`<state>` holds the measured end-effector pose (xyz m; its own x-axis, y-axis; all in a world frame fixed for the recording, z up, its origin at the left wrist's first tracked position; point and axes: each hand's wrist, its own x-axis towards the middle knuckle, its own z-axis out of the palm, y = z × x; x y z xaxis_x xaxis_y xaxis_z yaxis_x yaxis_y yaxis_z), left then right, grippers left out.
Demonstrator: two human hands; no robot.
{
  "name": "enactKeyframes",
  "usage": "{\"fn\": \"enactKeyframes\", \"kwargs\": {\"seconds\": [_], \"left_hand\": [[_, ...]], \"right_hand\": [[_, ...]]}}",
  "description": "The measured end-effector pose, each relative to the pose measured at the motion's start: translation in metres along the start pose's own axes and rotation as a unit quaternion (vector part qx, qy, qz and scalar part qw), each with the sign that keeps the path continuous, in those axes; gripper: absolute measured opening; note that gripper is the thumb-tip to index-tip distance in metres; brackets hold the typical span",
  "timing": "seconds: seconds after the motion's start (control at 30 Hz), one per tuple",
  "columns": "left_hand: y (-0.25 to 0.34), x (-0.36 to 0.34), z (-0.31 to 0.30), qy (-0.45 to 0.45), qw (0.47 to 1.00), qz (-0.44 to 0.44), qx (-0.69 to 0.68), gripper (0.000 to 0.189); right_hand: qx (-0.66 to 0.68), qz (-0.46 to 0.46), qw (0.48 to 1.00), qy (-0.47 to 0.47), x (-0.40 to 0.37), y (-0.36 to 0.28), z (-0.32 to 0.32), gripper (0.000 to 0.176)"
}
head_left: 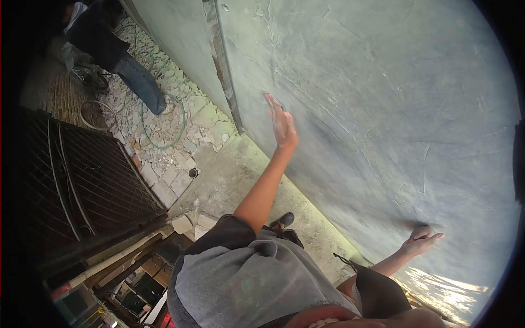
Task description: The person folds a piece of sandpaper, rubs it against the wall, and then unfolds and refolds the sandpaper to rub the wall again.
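A large grey plastered wall [350, 98], streaked and marked with ridges, fills the right of the head view. My left hand [283, 127] is raised close to the wall's left part, its dusty fingers stretched out and holding nothing. Lower down on the right, my right hand [422, 241] is at the wall surface with its fingers curled in and the thumb sticking out. A dark shadow lies on the wall beside it. What the right fingers hold, if anything, I cannot tell.
A vertical strip [221, 60] edges the wall at left. Broken rubble [180, 117] with a green hose [163, 146] covers the ground beyond the concrete walkway [235, 169]. Another person's leg [139, 82] shows at upper left, above a dark metal gate [87, 175].
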<state>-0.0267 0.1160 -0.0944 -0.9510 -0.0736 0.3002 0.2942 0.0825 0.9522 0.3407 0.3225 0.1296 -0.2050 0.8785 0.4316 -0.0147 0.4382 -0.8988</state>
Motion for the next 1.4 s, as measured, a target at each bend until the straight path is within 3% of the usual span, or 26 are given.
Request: {"fn": "enactKeyframes", "kwargs": {"seconds": [0.03,0.17,0.3,0.37,0.5,0.57,0.63,0.7,0.8,0.87,0.97,1.03,1.13,1.23,1.3,1.33,1.4], "left_hand": [[0.010,-0.035,0.001,-0.049,0.999,0.005,-0.003,0.082],[-0.012,0.031,-0.005,-0.004,1.000,-0.003,0.011,0.082],[-0.026,0.070,-0.010,0.008,0.996,-0.090,-0.017,0.083],[0.025,-0.019,0.001,-0.042,0.997,-0.038,0.042,0.084],[0.024,0.046,-0.015,-0.008,0.998,0.032,0.049,0.083],[0.018,0.135,-0.053,0.010,0.986,-0.159,-0.047,0.081],[-0.002,0.143,-0.032,0.112,0.982,-0.136,0.067,0.076],[-0.003,0.103,-0.029,0.019,0.984,-0.151,0.094,0.072],[-0.020,0.043,-0.023,-0.010,0.988,-0.083,0.131,0.068],[-0.027,0.019,-0.024,-0.017,0.990,0.026,0.140,0.057],[-0.013,0.021,-0.057,-0.039,0.986,0.033,0.157,0.043],[-0.025,0.015,-0.068,0.018,0.987,0.031,0.156,0.032],[-0.004,-0.033,-0.108,-0.013,0.979,-0.022,0.203,0.030],[-0.038,-0.116,-0.119,-0.042,0.986,-0.059,0.149,0.031],[-0.028,-0.194,-0.115,-0.116,0.979,-0.115,0.125,0.031],[-0.033,-0.230,-0.109,-0.207,0.959,-0.140,0.133,0.030],[-0.020,-0.299,-0.094,-0.302,0.938,-0.162,0.056,0.025]], "right_hand": [[-0.007,0.008,1.000,0.005,-0.001,-0.001,-0.001,0.072],[-0.008,0.011,1.000,0.002,0.000,0.002,-0.008,0.071],[0.001,0.016,1.000,0.008,-0.001,0.004,-0.005,0.070],[0.007,0.019,1.000,0.004,0.001,0.007,-0.003,0.069],[-0.020,0.010,1.000,-0.015,0.000,0.003,-0.007,0.066],[-0.038,0.011,0.998,-0.054,0.010,0.028,-0.020,0.063],[-0.021,0.015,0.997,-0.078,0.013,0.035,-0.021,0.063],[-0.028,-0.003,0.997,-0.078,0.011,0.029,-0.017,0.063],[-0.031,-0.025,0.994,-0.098,0.011,0.036,-0.014,0.064],[-0.021,-0.035,0.992,-0.121,0.013,0.037,-0.015,0.064],[-0.105,-0.075,0.979,-0.160,0.013,0.030,-0.021,0.062],[-0.125,-0.082,0.966,-0.213,0.006,0.027,-0.027,0.058],[-0.217,-0.082,0.944,-0.234,-0.025,0.033,-0.043,0.053],[-0.143,0.057,0.943,-0.296,-0.083,0.093,-0.054,0.041],[-0.102,0.173,0.905,-0.376,-0.132,0.137,-0.058,0.026],[-0.106,0.131,0.898,-0.407,-0.164,0.184,-0.059,0.030],[-0.109,0.063,0.882,-0.455,-0.221,0.246,-0.055,0.050]]}}
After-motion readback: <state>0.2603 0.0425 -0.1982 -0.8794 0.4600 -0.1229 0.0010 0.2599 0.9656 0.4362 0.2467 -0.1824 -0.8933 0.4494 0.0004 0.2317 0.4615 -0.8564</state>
